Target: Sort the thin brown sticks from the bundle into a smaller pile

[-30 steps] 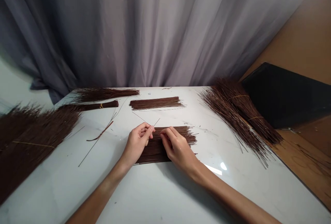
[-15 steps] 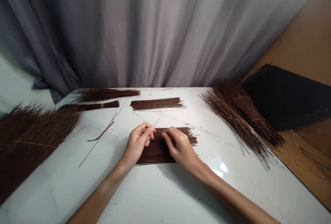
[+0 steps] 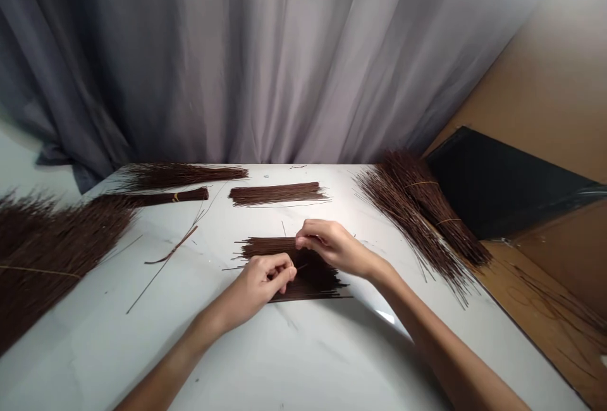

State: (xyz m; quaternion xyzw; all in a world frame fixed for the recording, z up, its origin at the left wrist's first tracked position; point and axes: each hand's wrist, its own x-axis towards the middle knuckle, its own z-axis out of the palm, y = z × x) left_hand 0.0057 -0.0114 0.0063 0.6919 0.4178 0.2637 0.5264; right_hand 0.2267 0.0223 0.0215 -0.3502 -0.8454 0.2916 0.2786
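Note:
A layer of thin brown sticks (image 3: 265,246), laid side by side, covers the table's middle beneath both hands. My left hand (image 3: 263,281) is closed in a pinch low over the layer's near left part. A short end of a thin stick (image 3: 302,266) seems to stick out to the right of its fingertips. My right hand (image 3: 334,245) is also closed in a pinch, higher up over the layer's far right part. What its fingertips hold, if anything, cannot be made out. One thin stick end (image 3: 284,227) rises past the layer's far edge, between the hands.
A shorter stack of sticks (image 3: 277,193) lies behind the layer. To the left are a tied bundle (image 3: 190,196), loose sticks (image 3: 190,174), a brown strip (image 3: 173,253) and a large bundle (image 3: 57,259). Tied bundles (image 3: 427,208) lie right, near a black panel (image 3: 497,183).
My left hand has come nearer and slightly right, turning flatter. My right hand has lifted toward the layer's far edge. The whole view has shifted slightly.

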